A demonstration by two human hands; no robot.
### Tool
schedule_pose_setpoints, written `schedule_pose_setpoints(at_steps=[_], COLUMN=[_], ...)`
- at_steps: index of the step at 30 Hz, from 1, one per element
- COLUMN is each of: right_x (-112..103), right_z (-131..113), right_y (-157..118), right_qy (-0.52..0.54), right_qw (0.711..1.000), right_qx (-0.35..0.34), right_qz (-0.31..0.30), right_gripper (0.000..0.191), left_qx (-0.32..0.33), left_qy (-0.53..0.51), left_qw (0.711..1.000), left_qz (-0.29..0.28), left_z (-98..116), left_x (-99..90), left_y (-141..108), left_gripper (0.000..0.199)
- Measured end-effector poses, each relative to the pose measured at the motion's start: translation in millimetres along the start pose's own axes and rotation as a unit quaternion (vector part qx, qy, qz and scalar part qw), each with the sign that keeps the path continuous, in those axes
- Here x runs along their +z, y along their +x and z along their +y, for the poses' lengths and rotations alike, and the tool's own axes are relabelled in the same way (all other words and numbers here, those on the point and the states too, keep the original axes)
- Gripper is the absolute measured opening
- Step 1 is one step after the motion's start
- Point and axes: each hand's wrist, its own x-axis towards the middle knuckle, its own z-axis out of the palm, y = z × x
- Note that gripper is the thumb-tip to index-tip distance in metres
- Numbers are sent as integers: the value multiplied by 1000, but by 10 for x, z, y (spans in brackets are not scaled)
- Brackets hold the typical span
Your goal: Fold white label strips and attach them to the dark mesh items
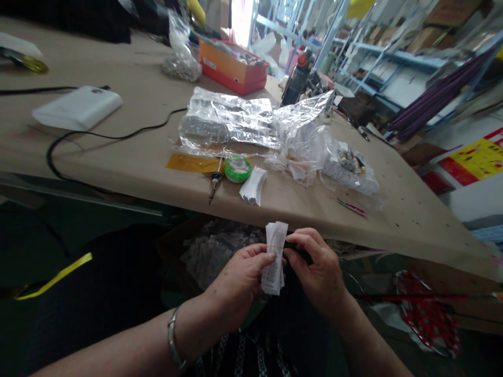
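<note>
Over my lap, just below the table's front edge, my left hand (248, 269) pinches a bundle of paper labels (274, 275) between thumb and fingers. Small print covers the narrow white strips, which fan out slightly at the top. Across their middle runs a thin tan rubber band (277, 247). My right hand (317, 264) is at the bundle's right edge, its thumb and fingertips curled in around the band's end. On the table behind lies another stack of white labels (253, 186), beside a green tape roll (238, 168) and a soldering iron (214, 183).
Below the table edge, a box holds many pale strips (216, 251). Silver foil packaging (231, 118), a plastic bag of parts (349, 167), pink tweezers (352, 207), an orange box (233, 68) and a white device (78, 108) with black cable lie on the table.
</note>
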Motion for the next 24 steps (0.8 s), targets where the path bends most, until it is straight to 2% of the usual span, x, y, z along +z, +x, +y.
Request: schedule_pose_setpoints(at_steps=[4, 9, 17, 24], right_x=[54, 75, 92, 67], right_z=[11, -24, -113, -142], right_y=[21, 56, 61, 59], right_qy=[-42, -128, -161, -170], right_qw=[998, 990, 984, 983], right_qx=[-34, -51, -39, -34], right_qz=[-9, -44, -57, -55], right_gripper=[7, 11, 20, 20], left_qx=[8, 32, 17, -3], left_qy=[9, 13, -2, -32], left_qw=[1000, 999, 1000, 999], left_qz=[2, -18, -14, -23], left_z=[-12, -62, -61, -44], left_x=[-25, -72, -88, -55], left_y=[5, 41, 15, 9], left_gripper=[21, 21, 20, 22])
